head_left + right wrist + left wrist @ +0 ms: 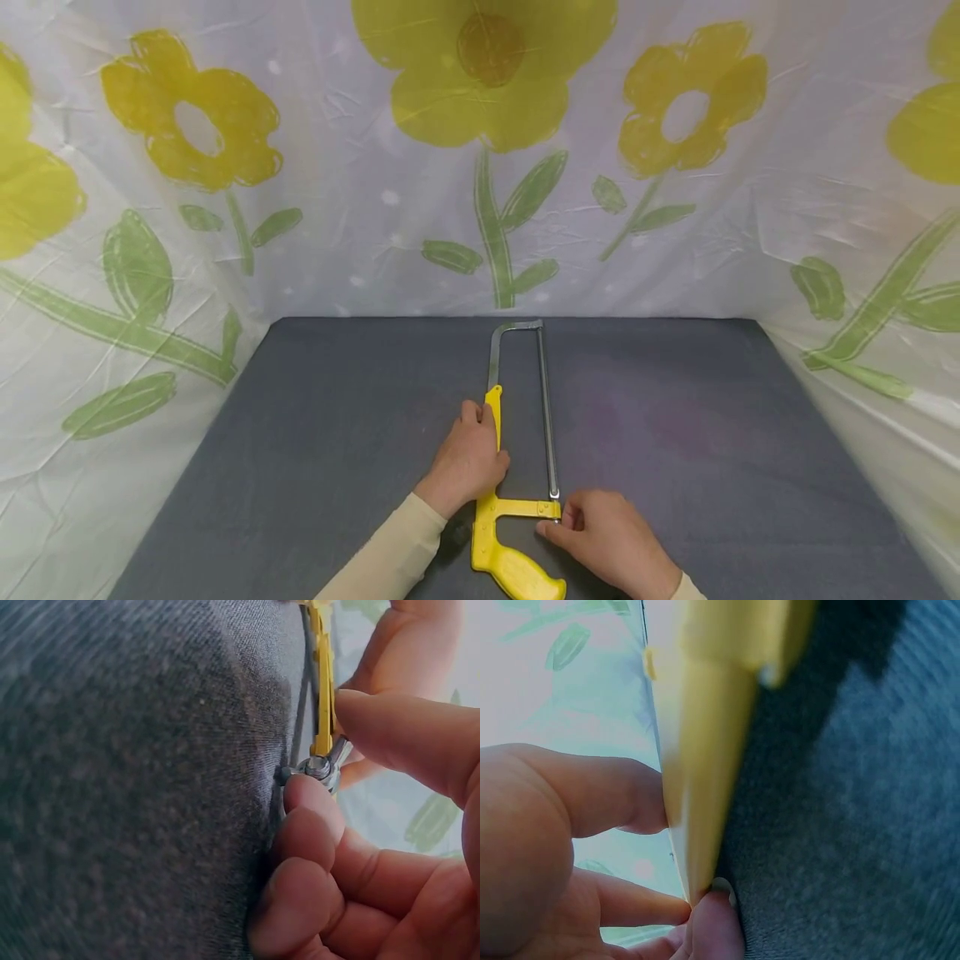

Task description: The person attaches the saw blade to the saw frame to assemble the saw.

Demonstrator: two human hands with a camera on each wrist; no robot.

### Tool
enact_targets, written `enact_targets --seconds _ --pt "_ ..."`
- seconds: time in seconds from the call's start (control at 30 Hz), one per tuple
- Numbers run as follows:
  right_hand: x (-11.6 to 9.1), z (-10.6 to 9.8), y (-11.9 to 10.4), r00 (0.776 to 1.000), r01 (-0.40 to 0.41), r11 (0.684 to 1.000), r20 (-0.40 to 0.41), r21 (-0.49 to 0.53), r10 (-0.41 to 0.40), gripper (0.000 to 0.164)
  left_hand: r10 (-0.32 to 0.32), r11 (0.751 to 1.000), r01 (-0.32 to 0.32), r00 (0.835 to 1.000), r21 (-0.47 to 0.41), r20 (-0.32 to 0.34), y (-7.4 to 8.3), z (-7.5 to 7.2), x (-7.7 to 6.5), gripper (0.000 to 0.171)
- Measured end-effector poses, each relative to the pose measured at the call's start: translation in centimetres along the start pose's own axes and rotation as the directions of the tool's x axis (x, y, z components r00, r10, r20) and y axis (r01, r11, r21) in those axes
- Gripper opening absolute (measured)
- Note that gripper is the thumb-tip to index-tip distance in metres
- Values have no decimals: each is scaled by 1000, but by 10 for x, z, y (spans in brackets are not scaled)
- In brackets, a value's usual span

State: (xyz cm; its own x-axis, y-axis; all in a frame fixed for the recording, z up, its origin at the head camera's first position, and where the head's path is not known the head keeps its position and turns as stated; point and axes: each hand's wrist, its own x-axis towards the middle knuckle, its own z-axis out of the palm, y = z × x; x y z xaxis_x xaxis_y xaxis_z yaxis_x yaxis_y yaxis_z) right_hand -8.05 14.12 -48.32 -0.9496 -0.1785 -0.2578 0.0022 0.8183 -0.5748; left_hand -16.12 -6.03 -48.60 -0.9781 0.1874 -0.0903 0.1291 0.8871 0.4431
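Observation:
A hacksaw (523, 573) with a yellow handle and frame lies on the dark cloth-covered table, its silver front bow (495, 354) pointing away from me. My left hand (467, 454) holds the yellow part of the frame, thumb on one side and fingers on the other; the left wrist view shows this yellow bar (709, 750) close up. At the near end of the blade bar (548, 417), my right hand (611, 533) pinches a metal wing nut (319, 766) between thumb and index finger. The other right fingers are curled beside it, near the cloth.
The dark table (337, 400) stretches out on both sides of the hacksaw. A white curtain (337, 225) printed with yellow flowers hangs along its back and both sides.

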Motion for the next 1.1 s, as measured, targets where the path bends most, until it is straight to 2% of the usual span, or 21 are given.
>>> enact_targets --seconds 0.23,0.7,0.93,1.1 --pt "1 3 3 1000 11 1000 -8 -3 -11 40 -11 1000 11 1000 -6 -6 0 1 0 80" --pt "1 -1 11 991 130 991 -42 5 -130 37 -4 1000 3 1000 -4 -9 1 1 -1 79" --pt "2 -5 13 987 158 985 -1 72 -159 30 17 1000 -17 1000 -11 -15 -1 1 0 79" --pt "2 -7 14 987 156 985 15 76 -158 29 15 1000 -15 1000 -8 -9 -1 2 1 79"
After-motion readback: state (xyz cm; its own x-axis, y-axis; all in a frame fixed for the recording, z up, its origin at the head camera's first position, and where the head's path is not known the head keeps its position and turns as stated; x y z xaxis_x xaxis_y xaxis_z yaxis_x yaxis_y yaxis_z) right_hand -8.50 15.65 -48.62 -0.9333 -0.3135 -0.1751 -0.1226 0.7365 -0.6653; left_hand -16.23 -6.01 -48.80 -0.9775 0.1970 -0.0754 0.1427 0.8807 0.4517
